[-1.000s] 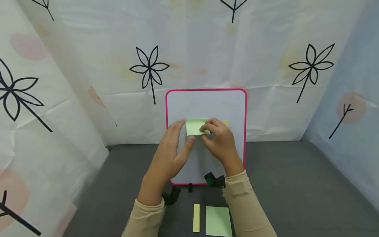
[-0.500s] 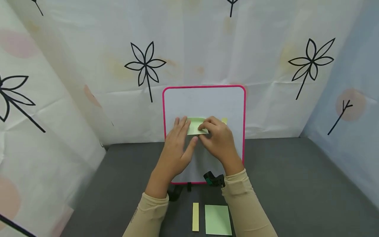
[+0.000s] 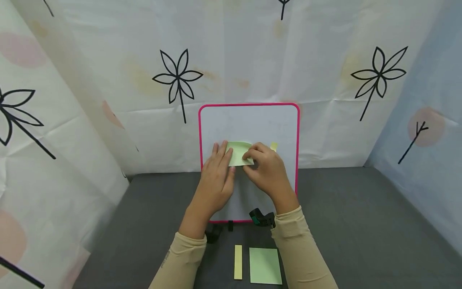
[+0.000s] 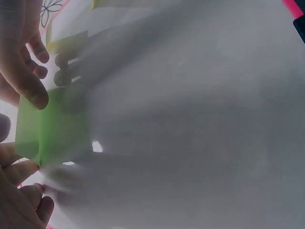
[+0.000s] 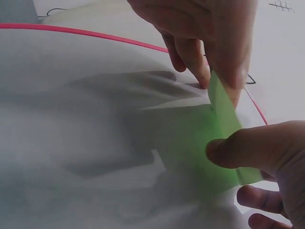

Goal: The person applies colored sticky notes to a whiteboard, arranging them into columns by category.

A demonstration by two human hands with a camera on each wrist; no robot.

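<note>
A light green sticky note point(image 3: 238, 154) is held in front of a whiteboard point(image 3: 249, 122) with a pink rim, its upper edge curving slightly. My right hand point(image 3: 268, 172) pinches the note's right side between thumb and curled fingers; in the right wrist view that thumb point(image 5: 224, 151) lies over the paper point(image 5: 223, 105). With straight fingers, my left hand point(image 3: 215, 184) touches the note's left edge. The left wrist view has the note point(image 4: 28, 129) between both hands, beside its green reflection on the glossy board. A small yellow strip point(image 3: 274, 146) sits on the board beside my right hand.
On the dark table point(image 3: 346, 233) in front of the board lie a narrow yellow strip point(image 3: 238, 262) and a green square note point(image 3: 265, 265), between my forearms. A small black clip point(image 3: 230, 226) is at the board's lower rim. Patterned cloth point(image 3: 249, 52) hangs behind.
My left hand has moved right, bringing its fingertips onto the note's left edge, and its thumb has drawn closer to the fingers. The right hand keeps its pinch on the sticky note.
</note>
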